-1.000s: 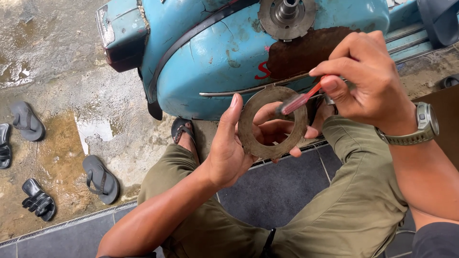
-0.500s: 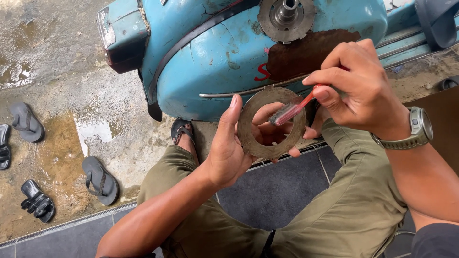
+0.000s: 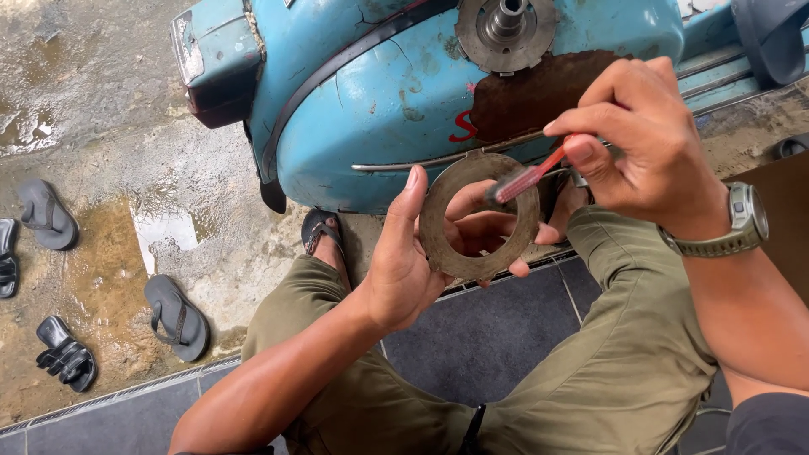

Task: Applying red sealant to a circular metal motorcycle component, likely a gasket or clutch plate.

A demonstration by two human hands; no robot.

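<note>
Filling the upper part of the head view, a pale blue scooter body (image 3: 371, 109) is seen lying on its side, with a bare metal hub (image 3: 504, 29) at the top and a rusty brown patch (image 3: 539, 97) below it; wet concrete ground (image 3: 93, 84) spreads to the left, where several dark sandals (image 3: 175, 316) lie well apart, and olive trousers (image 3: 607, 371) cover the crouched legs above dark floor tiles (image 3: 480, 337). Compared with the pictures from a second ago, little has been shifted: the rusty flat metal ring (image 3: 442, 227) is kept at the same height in front of the scooter, while the red-handled brush (image 3: 527, 179) has been drawn slightly across the ring's upper right rim, which is judged to mean that brushing of the ring's face is still under way rather than finished. The ring is held upright by the left hand (image 3: 404, 270), which is clamped on it, the thumb pressed along its left edge and the fingers (image 3: 472, 223) curled behind and showing through the central hole. The brush is pinched near its end by the right hand (image 3: 649, 152), closed on the handle between thumb and forefinger, a grey-green wristwatch (image 3: 742, 221) being worn on that wrist. The bristle end is laid touching the ring, just beside the left fingers.
</note>
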